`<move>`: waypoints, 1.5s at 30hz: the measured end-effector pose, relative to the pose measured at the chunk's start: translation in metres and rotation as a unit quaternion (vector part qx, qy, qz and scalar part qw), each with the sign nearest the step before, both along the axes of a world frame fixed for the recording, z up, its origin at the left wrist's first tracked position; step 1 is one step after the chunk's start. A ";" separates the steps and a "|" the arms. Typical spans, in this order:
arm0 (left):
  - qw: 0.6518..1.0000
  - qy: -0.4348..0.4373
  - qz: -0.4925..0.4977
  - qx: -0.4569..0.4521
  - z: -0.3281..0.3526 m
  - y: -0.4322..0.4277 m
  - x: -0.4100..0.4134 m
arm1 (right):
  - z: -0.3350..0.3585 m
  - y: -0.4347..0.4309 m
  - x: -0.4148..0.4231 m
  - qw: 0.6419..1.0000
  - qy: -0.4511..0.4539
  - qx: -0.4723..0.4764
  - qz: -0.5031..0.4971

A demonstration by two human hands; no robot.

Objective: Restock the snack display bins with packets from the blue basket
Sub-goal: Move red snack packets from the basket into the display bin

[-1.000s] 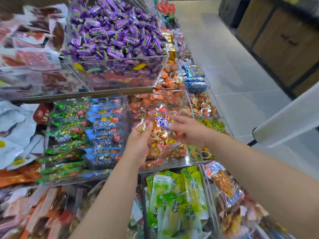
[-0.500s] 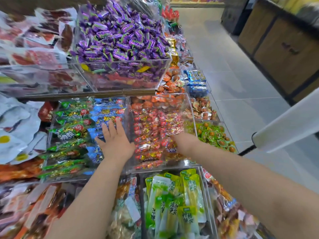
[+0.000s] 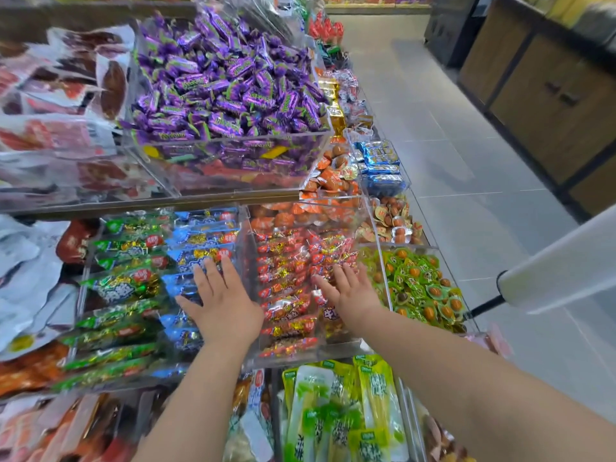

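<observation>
Hands flat, fingers straight: left hand on blue packets, right hand on shiny red packets filling clear bin.

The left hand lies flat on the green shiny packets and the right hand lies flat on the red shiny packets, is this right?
Not quite: the head view shows the left hand lying flat on the blue shiny packets, beside the green shiny packets. The right hand does lie flat on the red shiny packets.
</observation>
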State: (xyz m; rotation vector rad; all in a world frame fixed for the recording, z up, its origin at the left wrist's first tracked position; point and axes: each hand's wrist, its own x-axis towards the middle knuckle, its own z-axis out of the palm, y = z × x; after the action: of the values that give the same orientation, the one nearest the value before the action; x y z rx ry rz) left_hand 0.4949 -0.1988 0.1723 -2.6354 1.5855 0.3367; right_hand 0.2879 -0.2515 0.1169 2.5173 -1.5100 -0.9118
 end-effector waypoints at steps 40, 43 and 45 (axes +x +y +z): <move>0.922 0.327 -0.110 -0.176 0.045 0.056 -0.065 | 0.067 0.075 -0.038 0.814 -0.548 0.012 -0.192; 0.904 0.367 -0.184 -0.118 0.036 0.068 -0.097 | 0.063 0.113 -0.060 0.775 -0.575 -0.012 -0.261; 0.893 0.375 -0.236 -0.072 0.027 0.078 -0.119 | 0.057 0.146 -0.078 0.739 -0.583 -0.029 -0.335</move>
State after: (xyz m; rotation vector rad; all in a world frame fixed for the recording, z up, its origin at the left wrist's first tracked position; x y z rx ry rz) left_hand 0.3757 -0.1208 0.1997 -2.1842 2.4574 1.3608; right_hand 0.2095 -0.1059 0.1741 2.4928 -2.7054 1.0620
